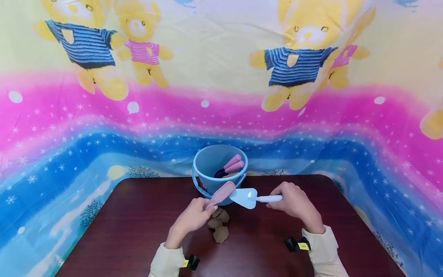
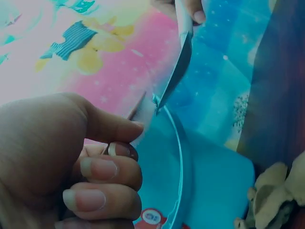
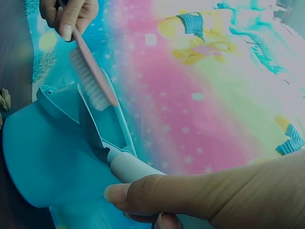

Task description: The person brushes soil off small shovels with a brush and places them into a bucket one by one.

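Observation:
My left hand (image 1: 195,216) pinches the handle of a pink brush (image 1: 223,193) with white bristles (image 3: 88,76). Across from it, my right hand (image 1: 290,198) grips the white handle of a small light-blue trowel (image 1: 246,197). Brush tip and trowel blade come close together over the near rim of a blue bucket (image 1: 218,152). Inside the bucket lean pink-handled tools (image 1: 234,166), their lower ends dark. Between the left hand and the bucket's base, several brown clay-like lumps (image 1: 220,234) lie on the table.
The dark red-brown table (image 1: 145,223) has rounded far corners. Behind and around it hangs a cloth (image 1: 221,96) printed with teddy bears and snowflakes. The bucket's handle (image 1: 199,186) hangs down on its near side.

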### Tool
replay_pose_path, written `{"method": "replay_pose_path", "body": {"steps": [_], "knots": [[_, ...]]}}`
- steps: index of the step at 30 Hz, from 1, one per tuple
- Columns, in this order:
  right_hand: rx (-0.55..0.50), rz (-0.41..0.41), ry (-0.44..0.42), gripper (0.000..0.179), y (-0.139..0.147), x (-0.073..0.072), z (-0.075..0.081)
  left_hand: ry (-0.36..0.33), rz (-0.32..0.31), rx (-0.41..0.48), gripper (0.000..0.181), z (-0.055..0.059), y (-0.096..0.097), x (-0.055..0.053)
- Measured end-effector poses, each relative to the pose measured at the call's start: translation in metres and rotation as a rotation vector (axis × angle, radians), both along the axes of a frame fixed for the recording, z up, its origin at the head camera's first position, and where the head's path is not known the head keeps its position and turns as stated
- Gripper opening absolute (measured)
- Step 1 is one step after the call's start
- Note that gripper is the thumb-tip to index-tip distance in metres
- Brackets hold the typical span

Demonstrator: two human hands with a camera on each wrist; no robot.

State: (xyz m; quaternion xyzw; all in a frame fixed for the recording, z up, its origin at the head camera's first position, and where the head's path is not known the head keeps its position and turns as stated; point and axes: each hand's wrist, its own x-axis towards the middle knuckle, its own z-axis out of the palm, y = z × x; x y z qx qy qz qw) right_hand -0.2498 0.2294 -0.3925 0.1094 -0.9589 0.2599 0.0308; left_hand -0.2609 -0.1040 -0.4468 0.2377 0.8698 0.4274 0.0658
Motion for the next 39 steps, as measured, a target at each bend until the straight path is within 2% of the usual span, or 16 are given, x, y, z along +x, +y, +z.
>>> {"method": "replay_pose_path", "body": {"steps": [7,12,15,18,23,30,34,39], "knots": [[-0.009,0.004,-0.011,0.011,-0.01,0.0,-0.003,-0.055,-0.062,0.052,0.022,0.0,0.012,0.006],[0.002,0.037,0.018,0.012,-0.016,0.0,-0.005,-0.02,-0.111,0.041,0.031,-0.006,0.03,0.01],[0.006,0.036,0.024,0.012,-0.018,0.0,-0.005,-0.009,-0.11,0.025,0.032,-0.01,0.038,0.012],[0.018,0.029,0.035,0.013,-0.018,0.001,-0.005,0.005,-0.082,-0.001,0.03,-0.013,0.042,0.012],[0.028,0.042,0.052,0.013,-0.014,0.001,-0.004,0.017,-0.072,-0.017,0.031,-0.014,0.04,0.01],[0.027,0.035,0.042,0.015,-0.009,0.002,-0.001,-0.03,-0.055,-0.023,0.031,-0.014,0.027,0.003],[0.035,0.023,0.032,0.015,-0.007,0.002,0.0,-0.023,-0.043,-0.054,0.032,-0.013,0.019,0.0],[0.053,0.004,0.026,0.016,-0.004,0.001,0.001,-0.014,-0.019,-0.036,0.027,-0.01,0.009,-0.002]]}}
